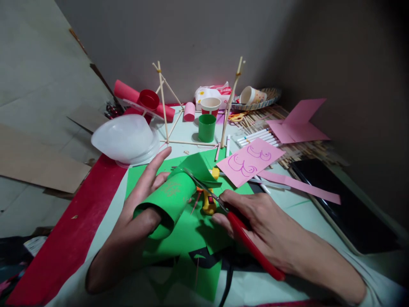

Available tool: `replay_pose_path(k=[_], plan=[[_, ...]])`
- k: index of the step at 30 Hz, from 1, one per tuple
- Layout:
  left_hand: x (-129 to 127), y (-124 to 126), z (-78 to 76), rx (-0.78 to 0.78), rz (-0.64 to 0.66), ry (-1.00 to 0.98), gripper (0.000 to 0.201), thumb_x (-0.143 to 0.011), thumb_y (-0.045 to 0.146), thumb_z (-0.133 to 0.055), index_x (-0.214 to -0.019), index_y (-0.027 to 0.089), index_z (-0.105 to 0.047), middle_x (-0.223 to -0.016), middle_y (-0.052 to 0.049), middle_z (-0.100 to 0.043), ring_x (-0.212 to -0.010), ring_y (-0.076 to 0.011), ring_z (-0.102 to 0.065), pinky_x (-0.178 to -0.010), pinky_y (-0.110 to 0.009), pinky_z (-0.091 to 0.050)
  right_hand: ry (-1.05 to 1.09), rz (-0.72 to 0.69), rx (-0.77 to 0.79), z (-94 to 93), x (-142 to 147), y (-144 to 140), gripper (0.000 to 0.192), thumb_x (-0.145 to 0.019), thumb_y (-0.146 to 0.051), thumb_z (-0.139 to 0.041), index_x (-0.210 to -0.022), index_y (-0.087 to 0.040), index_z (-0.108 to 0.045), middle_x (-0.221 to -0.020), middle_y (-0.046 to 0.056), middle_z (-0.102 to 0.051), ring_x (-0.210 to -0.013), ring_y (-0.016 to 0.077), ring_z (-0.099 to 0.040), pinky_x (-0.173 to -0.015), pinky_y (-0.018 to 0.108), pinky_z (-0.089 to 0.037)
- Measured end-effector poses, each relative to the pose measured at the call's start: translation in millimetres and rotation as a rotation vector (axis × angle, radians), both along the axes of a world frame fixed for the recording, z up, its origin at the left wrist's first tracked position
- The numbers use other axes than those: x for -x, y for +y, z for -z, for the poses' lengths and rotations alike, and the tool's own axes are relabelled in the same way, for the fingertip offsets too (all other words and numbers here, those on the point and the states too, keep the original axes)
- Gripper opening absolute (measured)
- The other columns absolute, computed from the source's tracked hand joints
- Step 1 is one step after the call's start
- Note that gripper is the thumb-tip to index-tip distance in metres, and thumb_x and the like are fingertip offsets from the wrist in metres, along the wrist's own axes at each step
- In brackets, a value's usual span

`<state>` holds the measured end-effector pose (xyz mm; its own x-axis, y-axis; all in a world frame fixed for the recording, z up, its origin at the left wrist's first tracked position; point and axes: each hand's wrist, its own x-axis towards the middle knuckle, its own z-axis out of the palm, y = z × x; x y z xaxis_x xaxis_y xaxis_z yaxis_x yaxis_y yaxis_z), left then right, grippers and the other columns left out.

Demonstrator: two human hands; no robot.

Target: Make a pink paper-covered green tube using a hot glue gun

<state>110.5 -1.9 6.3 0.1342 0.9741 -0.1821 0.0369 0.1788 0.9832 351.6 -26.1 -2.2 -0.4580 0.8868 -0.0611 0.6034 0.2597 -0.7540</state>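
Green paper (pixel 169 198), curled into a tube angling up and away over the desk (pixel 297 204), sits wrapped in the left hand (pixel 140 209) fingers while the right hand (pixel 255 221), just beside it, closes on red-handled scissors (pixel 223 209) biting its far edge.
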Motion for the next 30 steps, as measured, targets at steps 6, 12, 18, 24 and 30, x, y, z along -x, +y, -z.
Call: replay_pose_path(k=[6,12,18,24,30], plan=[[4,7,4.6,0.121,-0.079,0.109,0.101,-0.069,0.052,-0.085,-0.160,0.045,-0.040,-0.142,-0.010,-0.068,-0.136,-0.0486,-0.058,-0.088,-0.046,-0.065,-0.008,0.001,0.014,1.0,-2,0,0.031,-0.106,-0.043,-0.050,-0.081,-0.024,-0.046,-0.063,-0.006,-0.046,-0.052,0.0118,-0.032,-0.053,0.027,-0.027],[-7,-9,-18.6,0.066,-0.031,0.107,0.080,-0.082,0.046,-0.074,-0.156,0.049,-0.044,-0.153,0.000,-0.060,-0.151,-0.0411,-0.044,-0.100,-0.046,-0.061,-0.005,0.011,-0.023,-3.6,-1,4,0.040,-0.097,-0.052,-0.068,-0.081,-0.024,-0.045,-0.063,-0.009,-0.043,-0.053,0.0110,-0.034,-0.054,0.027,-0.026],[-2,-7,-8.0,-0.118,0.022,0.157,0.083,-0.072,0.030,-0.073,-0.151,0.044,-0.054,-0.154,0.005,-0.060,-0.156,-0.0388,-0.036,-0.118,-0.048,-0.046,0.000,0.017,-0.030,-3.4,-1,6,0.043,-0.094,-0.053,-0.072,-0.080,-0.023,-0.045,-0.065,-0.009,-0.044,-0.056,0.0109,-0.035,-0.056,0.026,-0.027],[-4,-4,-6.2,-0.043,0.095,0.020,0.085,-0.076,0.036,-0.072,-0.157,0.043,-0.045,-0.154,0.003,-0.060,-0.150,-0.0393,-0.046,-0.095,-0.036,-0.060,-0.034,-0.001,-0.018,-1.2,-3,3,0.038,-0.102,-0.054,-0.059,-0.083,-0.023,-0.047,-0.064,-0.008,-0.045,-0.054,0.0113,-0.034,-0.057,0.026,-0.028],[-5,0,-10.8,0.054,-0.013,-0.032,0.069,-0.080,0.030,-0.072,-0.146,0.041,-0.056,-0.135,0.002,-0.071,-0.121,-0.0307,-0.068,-0.086,-0.029,-0.059,-0.036,0.000,-0.063,1.6,-4,0,0.036,-0.106,-0.050,-0.050,-0.083,-0.024,-0.045,-0.063,-0.007,-0.043,-0.051,0.0114,-0.033,-0.054,0.027,-0.026]])
